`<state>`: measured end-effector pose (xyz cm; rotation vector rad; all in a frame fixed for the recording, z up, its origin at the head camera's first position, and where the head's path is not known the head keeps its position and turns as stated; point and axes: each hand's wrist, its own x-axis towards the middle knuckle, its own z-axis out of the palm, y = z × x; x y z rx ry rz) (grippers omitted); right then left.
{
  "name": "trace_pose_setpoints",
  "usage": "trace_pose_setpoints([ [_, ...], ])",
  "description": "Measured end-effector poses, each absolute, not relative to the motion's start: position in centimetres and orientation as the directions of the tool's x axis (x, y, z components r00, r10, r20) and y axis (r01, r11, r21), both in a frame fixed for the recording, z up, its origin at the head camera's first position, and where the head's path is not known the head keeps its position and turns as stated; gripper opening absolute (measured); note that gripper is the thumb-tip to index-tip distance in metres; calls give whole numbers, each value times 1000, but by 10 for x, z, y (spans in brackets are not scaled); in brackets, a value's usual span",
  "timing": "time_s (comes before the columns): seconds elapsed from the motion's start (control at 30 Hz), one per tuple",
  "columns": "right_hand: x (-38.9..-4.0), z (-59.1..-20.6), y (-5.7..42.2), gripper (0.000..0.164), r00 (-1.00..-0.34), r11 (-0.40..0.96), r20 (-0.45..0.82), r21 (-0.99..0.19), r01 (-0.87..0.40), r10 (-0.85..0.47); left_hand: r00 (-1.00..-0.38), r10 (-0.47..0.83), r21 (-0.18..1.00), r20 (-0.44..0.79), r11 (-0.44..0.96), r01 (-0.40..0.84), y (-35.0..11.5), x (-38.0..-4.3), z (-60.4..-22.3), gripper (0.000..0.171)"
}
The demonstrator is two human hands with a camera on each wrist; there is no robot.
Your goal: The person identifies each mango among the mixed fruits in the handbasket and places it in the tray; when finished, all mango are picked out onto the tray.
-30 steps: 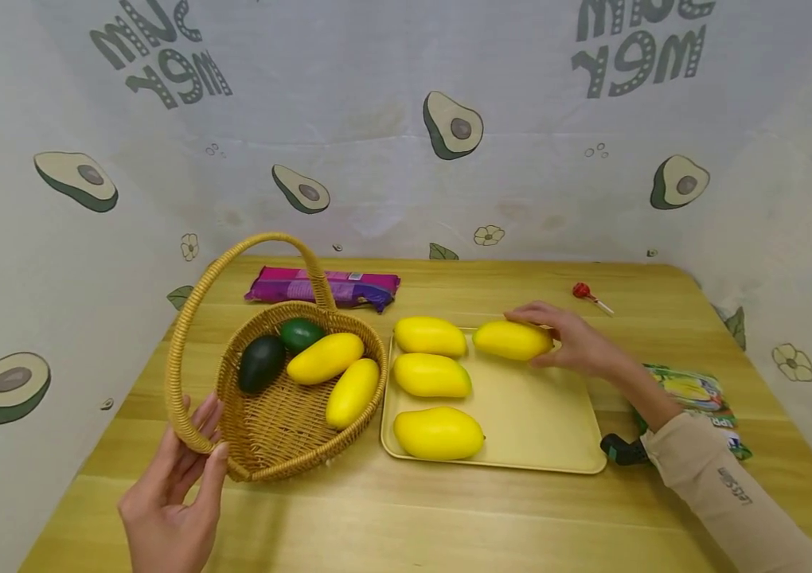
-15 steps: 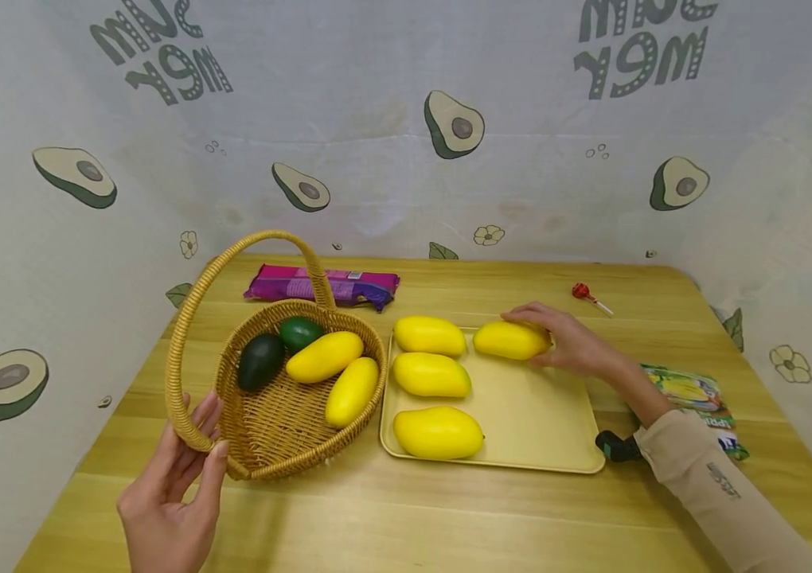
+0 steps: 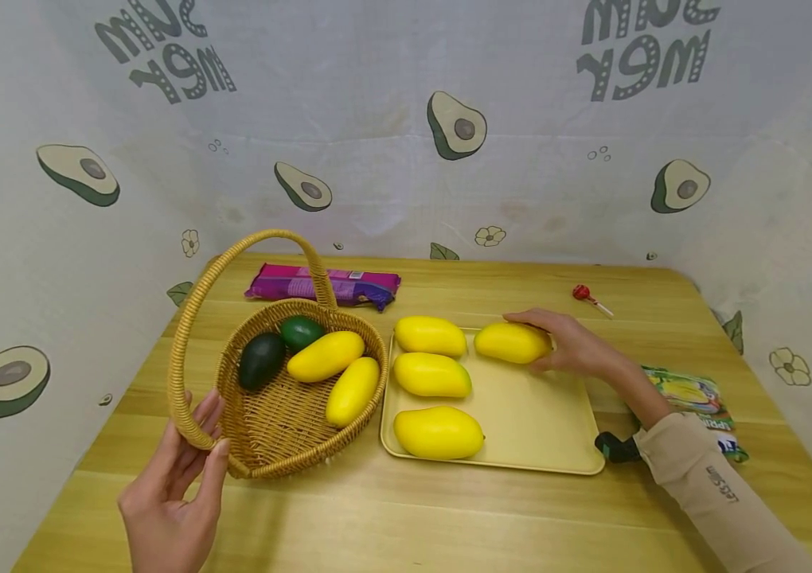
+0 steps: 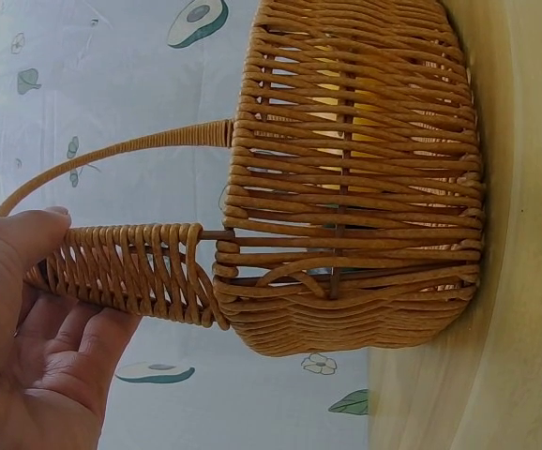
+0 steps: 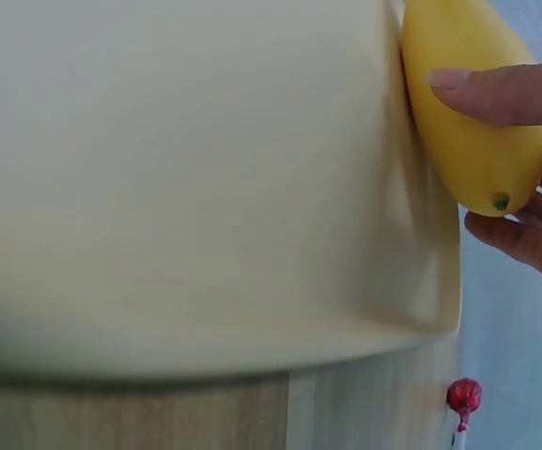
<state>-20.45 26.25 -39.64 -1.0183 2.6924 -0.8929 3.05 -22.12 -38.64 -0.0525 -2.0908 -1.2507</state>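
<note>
My left hand (image 3: 177,493) holds the lower part of the handle of a wicker basket (image 3: 291,469), thumb on one side and fingers on the other. Inside the basket lie two dark green avocados (image 3: 261,362) and two yellow mangoes (image 3: 325,356). To its right is a cream tray (image 3: 535,430) with three mangoes (image 3: 439,434) along its left side. At the tray's far edge my right hand (image 3: 574,342) grips another mango (image 3: 512,342). In the right wrist view the thumb lies across that mango (image 5: 477,122), fingers behind it.
A purple packet (image 3: 323,286) lies behind the basket. Toward the back right is a red lollipop (image 3: 581,293). A green printed packet (image 3: 692,398) and a small black object (image 3: 617,447) lie right of the tray, partly under the right forearm.
Very little differs. The right hand and its mango have stayed at the tray's far edge, shifting only slightly. The left hand has stayed on the basket handle.
</note>
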Motion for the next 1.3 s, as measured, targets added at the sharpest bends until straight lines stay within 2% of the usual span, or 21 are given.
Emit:
trace_pose_setpoints([
  [0.2,-202,-395,263,83,-756,588,92,-570,-574,-648,-780,-322,783,536,534,318,-220,32,-385,83],
  [0.77,-203,-395,261,80,-784,618,72,-573,-539,-617,-778,-318,778,542,540,321,-221,33,-385,84],
  [1.3,-199,-392,264,82,-748,578,108,-567,-587,-655,-773,-313,773,553,538,335,-221,32,-385,83],
])
